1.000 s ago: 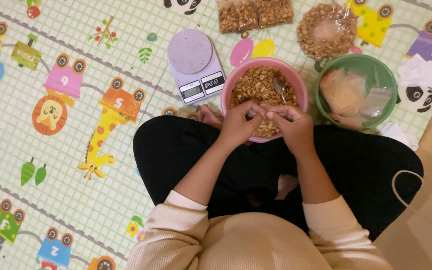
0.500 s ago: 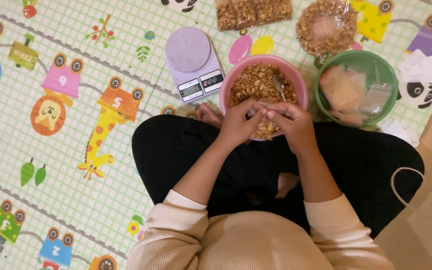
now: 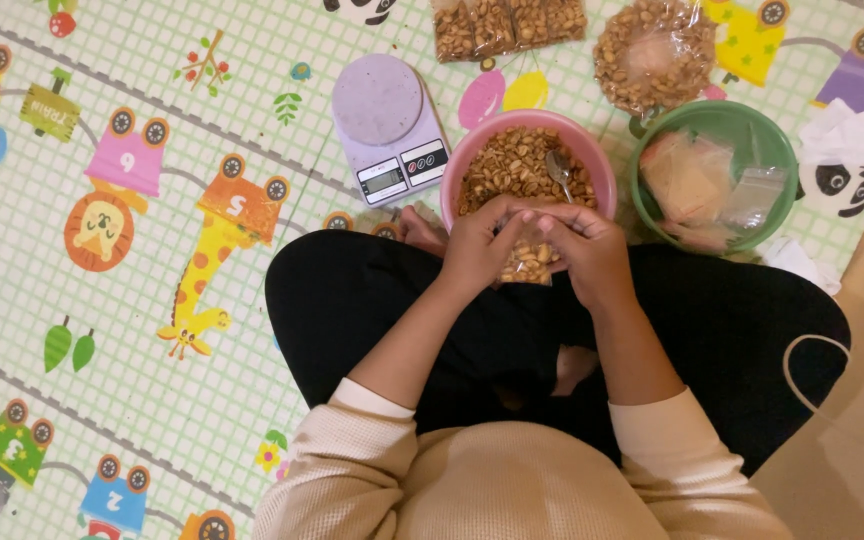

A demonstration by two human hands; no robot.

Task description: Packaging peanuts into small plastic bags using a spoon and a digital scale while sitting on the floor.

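Hands meet over the lap: left hand (image 3: 475, 245) and right hand (image 3: 584, 250) both pinch a small bag (image 3: 528, 264) of peanuts beside the pink bowl (image 3: 600, 170); keep its mouth upright while pressing it shut.

A cream, waffle-textured top is worn, its long sleeves pushed up above the wrists and ended in ribbed cuffs. The forearms, the left hand (image 3: 474, 245) and the right hand (image 3: 584, 250) are left bare. Black trousers are worn on the legs, and a thin pale curved line is seen on the right trouser leg.
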